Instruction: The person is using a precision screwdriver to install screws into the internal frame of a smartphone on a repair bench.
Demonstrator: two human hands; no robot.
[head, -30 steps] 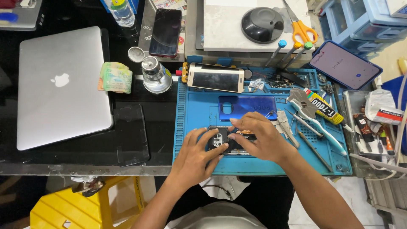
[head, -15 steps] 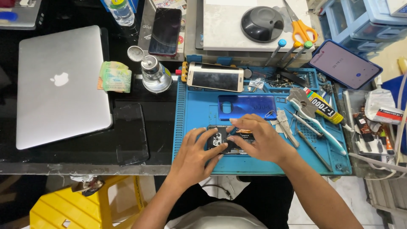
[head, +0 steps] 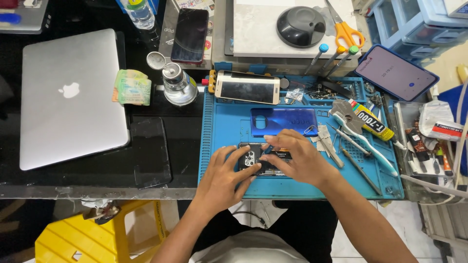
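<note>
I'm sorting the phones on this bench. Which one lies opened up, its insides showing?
The phone under both hands, on the blue mat's near edge; the others lie closed, screens up.

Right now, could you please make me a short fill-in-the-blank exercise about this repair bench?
1. Both hands, left hand and right hand, rest on an opened phone lying on a ____ work mat.
2. The closed laptop is ____ in colour.
3. The scissors have ____ handles.

Missing words: blue; silver; orange
</note>
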